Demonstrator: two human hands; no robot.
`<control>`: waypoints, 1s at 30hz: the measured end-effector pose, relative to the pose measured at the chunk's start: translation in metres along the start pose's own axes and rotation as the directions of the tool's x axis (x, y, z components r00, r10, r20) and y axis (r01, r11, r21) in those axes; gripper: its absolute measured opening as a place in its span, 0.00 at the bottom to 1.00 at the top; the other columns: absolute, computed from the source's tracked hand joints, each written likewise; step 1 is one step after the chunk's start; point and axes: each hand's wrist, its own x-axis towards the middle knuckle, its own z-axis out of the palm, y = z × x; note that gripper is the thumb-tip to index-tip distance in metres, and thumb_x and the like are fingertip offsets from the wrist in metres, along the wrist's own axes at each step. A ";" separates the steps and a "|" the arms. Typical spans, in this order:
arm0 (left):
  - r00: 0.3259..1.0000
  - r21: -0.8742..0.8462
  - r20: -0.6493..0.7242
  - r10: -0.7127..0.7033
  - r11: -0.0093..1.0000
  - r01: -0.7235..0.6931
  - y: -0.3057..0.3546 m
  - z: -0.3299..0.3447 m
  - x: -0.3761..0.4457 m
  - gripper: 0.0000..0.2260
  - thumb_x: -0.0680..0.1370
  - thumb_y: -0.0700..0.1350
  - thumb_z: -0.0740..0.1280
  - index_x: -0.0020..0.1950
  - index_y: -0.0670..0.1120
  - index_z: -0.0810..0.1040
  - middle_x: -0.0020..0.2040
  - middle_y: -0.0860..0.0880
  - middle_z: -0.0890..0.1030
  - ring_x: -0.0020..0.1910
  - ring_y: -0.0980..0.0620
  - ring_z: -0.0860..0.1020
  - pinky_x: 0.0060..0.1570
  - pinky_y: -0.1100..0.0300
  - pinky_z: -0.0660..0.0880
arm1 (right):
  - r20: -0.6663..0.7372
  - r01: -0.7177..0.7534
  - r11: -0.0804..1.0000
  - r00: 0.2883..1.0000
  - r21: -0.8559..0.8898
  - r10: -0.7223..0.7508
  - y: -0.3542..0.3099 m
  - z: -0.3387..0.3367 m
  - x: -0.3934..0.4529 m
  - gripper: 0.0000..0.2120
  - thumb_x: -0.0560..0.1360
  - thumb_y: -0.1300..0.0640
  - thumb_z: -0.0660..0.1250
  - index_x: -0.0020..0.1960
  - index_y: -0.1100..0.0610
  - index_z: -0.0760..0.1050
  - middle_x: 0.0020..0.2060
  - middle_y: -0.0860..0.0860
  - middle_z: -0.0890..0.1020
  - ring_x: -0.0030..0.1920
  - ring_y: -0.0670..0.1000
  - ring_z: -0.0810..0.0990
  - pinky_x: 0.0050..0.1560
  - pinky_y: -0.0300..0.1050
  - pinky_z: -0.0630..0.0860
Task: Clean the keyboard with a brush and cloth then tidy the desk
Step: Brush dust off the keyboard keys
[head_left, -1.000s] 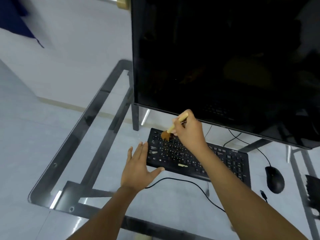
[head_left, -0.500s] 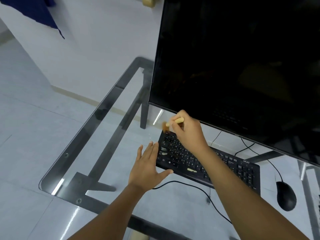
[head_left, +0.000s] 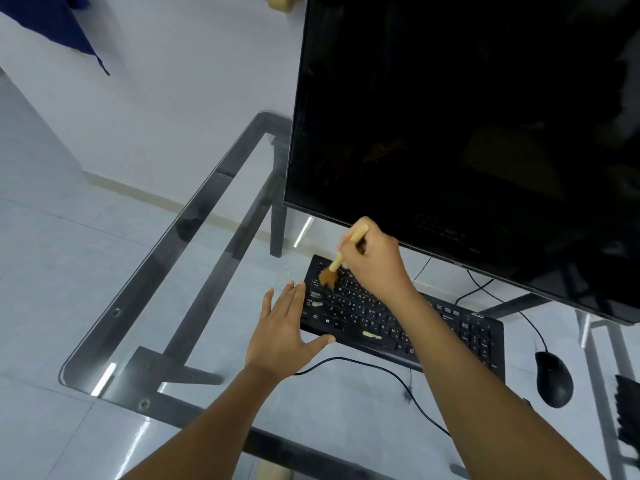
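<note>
Gripping brush (head_left: 343, 254), bristles down-left on keyboard (head_left: 450, 327)

This looked like a computer desk in a home or small office room. A large dark monitor (head_left: 467, 140) stood over a glass tabletop (head_left: 194, 306) on a dark metal frame, with a black keyboard (head_left: 460, 330) below it and a black wired mouse (head_left: 553, 378) to its right. Cables (head_left: 374, 370) trailed across the glass. Through the glass, pale glossy floor tiles (head_left: 45, 271) showed, meeting a plain white wall (head_left: 166, 84) at a light skirting strip. A dark blue cloth (head_left: 59, 26) hung at the upper left.
</note>
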 end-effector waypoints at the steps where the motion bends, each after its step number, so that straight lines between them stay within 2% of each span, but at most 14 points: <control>1: 1.000 0.004 0.000 0.004 1.000 -0.004 0.000 0.000 0.000 0.44 0.71 0.72 0.59 0.77 0.44 0.55 0.75 0.47 0.62 0.77 0.52 0.51 0.75 0.51 0.42 | 0.020 0.017 1.000 1.000 -0.025 -0.017 0.002 0.001 -0.003 0.03 0.78 0.59 0.64 0.48 0.59 0.74 0.31 0.43 0.79 0.35 0.41 0.81 0.36 0.40 0.77; 3: 1.000 -0.010 0.004 0.014 1.000 -0.014 0.000 0.001 -0.001 0.44 0.71 0.72 0.59 0.76 0.43 0.55 0.75 0.47 0.64 0.76 0.52 0.53 0.75 0.49 0.45 | -0.032 0.044 0.999 0.998 -0.009 -0.045 0.005 0.001 -0.008 0.02 0.79 0.58 0.65 0.50 0.55 0.76 0.36 0.43 0.81 0.39 0.45 0.82 0.40 0.45 0.80; 5: 1.000 -0.032 0.003 0.011 0.999 -0.011 -0.001 0.002 -0.002 0.45 0.71 0.72 0.60 0.76 0.43 0.55 0.75 0.47 0.63 0.76 0.52 0.52 0.75 0.48 0.47 | -0.166 0.031 0.995 0.986 0.100 -0.014 0.008 -0.007 -0.010 0.02 0.79 0.58 0.65 0.50 0.53 0.76 0.40 0.48 0.83 0.41 0.48 0.84 0.43 0.51 0.82; 7: 1.000 -0.030 -0.022 0.007 1.000 -0.008 0.000 0.000 -0.005 0.46 0.71 0.71 0.61 0.77 0.43 0.52 0.77 0.46 0.59 0.77 0.51 0.50 0.75 0.47 0.46 | -0.267 0.002 0.984 0.962 0.181 0.047 0.013 -0.024 -0.014 0.01 0.79 0.58 0.65 0.49 0.54 0.74 0.40 0.51 0.84 0.41 0.45 0.85 0.43 0.48 0.83; 10: 0.989 0.030 -0.072 0.126 0.992 -0.124 0.018 -0.007 -0.003 0.41 0.74 0.66 0.62 0.77 0.40 0.55 0.77 0.45 0.56 0.77 0.49 0.50 0.74 0.44 0.47 | -0.349 -0.053 0.995 0.934 0.085 0.079 0.030 -0.055 -0.036 0.05 0.80 0.55 0.64 0.47 0.55 0.73 0.35 0.51 0.82 0.37 0.46 0.84 0.37 0.46 0.80; 13: 0.958 0.055 -0.040 0.284 0.958 -0.282 0.049 -0.001 0.007 0.37 0.77 0.63 0.61 0.75 0.39 0.60 0.76 0.44 0.60 0.77 0.49 0.52 0.73 0.45 0.51 | -0.273 -0.152 0.987 0.948 0.054 0.161 0.051 -0.066 -0.057 0.08 0.80 0.54 0.64 0.45 0.58 0.73 0.30 0.50 0.81 0.33 0.42 0.82 0.34 0.46 0.78; 15: 0.950 0.054 0.019 0.312 0.948 -0.313 0.061 0.010 0.013 0.37 0.76 0.64 0.59 0.75 0.39 0.60 0.75 0.44 0.62 0.77 0.49 0.52 0.73 0.47 0.52 | -0.223 -0.151 0.988 0.963 0.013 0.150 0.060 -0.063 -0.065 0.07 0.79 0.55 0.65 0.44 0.57 0.73 0.30 0.45 0.81 0.33 0.40 0.81 0.34 0.37 0.77; 18: 0.951 0.055 0.107 0.291 0.953 -0.298 0.063 0.026 0.013 0.39 0.76 0.67 0.58 0.75 0.39 0.58 0.76 0.44 0.61 0.77 0.50 0.52 0.73 0.49 0.50 | -0.384 -0.048 0.999 0.923 -0.023 0.036 0.066 -0.065 -0.072 0.03 0.79 0.60 0.66 0.46 0.58 0.75 0.34 0.42 0.80 0.35 0.39 0.79 0.37 0.28 0.71; 20: 0.947 0.066 0.134 0.291 0.951 -0.301 0.060 0.031 0.010 0.39 0.76 0.67 0.58 0.75 0.40 0.57 0.76 0.44 0.60 0.77 0.50 0.52 0.73 0.48 0.50 | -0.414 -0.040 0.998 0.908 0.057 0.059 0.070 -0.067 -0.075 0.04 0.79 0.60 0.66 0.46 0.59 0.76 0.34 0.41 0.81 0.35 0.40 0.80 0.37 0.31 0.75; 23: 0.946 0.072 0.126 0.300 0.948 -0.310 0.057 0.036 0.003 0.40 0.76 0.66 0.59 0.76 0.39 0.57 0.77 0.43 0.59 0.77 0.48 0.53 0.73 0.46 0.52 | -0.240 -0.082 0.997 0.967 0.013 0.082 0.073 -0.064 -0.082 0.05 0.79 0.58 0.65 0.46 0.59 0.75 0.33 0.44 0.82 0.36 0.43 0.82 0.40 0.39 0.80; 25: 0.948 0.070 0.111 0.298 0.949 -0.307 0.058 0.037 0.002 0.40 0.76 0.66 0.59 0.76 0.39 0.57 0.76 0.43 0.60 0.77 0.48 0.54 0.73 0.45 0.53 | -0.331 -0.050 0.996 0.943 -0.069 0.025 0.079 -0.065 -0.083 0.03 0.79 0.60 0.65 0.46 0.57 0.76 0.38 0.46 0.81 0.38 0.42 0.80 0.41 0.34 0.76; 27: 0.950 0.059 0.099 0.296 0.951 -0.302 0.061 0.038 0.003 0.39 0.75 0.66 0.59 0.76 0.39 0.58 0.76 0.44 0.60 0.76 0.47 0.55 0.73 0.45 0.54 | -0.444 -0.077 0.997 0.894 -0.019 0.060 0.081 -0.071 -0.084 0.03 0.79 0.61 0.65 0.48 0.57 0.77 0.40 0.47 0.81 0.40 0.43 0.80 0.42 0.36 0.78; 28: 0.954 0.053 0.093 0.286 0.955 -0.291 0.061 0.037 0.003 0.39 0.76 0.65 0.59 0.76 0.39 0.58 0.76 0.44 0.60 0.76 0.47 0.55 0.73 0.45 0.53 | -0.425 -0.093 0.995 0.900 0.029 0.096 0.080 -0.074 -0.084 0.03 0.79 0.61 0.64 0.47 0.57 0.76 0.38 0.47 0.82 0.39 0.45 0.82 0.43 0.39 0.80; 30: 0.954 0.040 0.105 0.281 0.957 -0.286 0.064 0.038 0.002 0.36 0.77 0.63 0.58 0.76 0.39 0.58 0.76 0.44 0.59 0.77 0.48 0.54 0.74 0.46 0.52 | -0.252 -0.137 0.989 0.957 0.053 0.146 0.083 -0.074 -0.087 0.04 0.79 0.59 0.64 0.47 0.57 0.76 0.35 0.48 0.83 0.36 0.46 0.83 0.42 0.44 0.82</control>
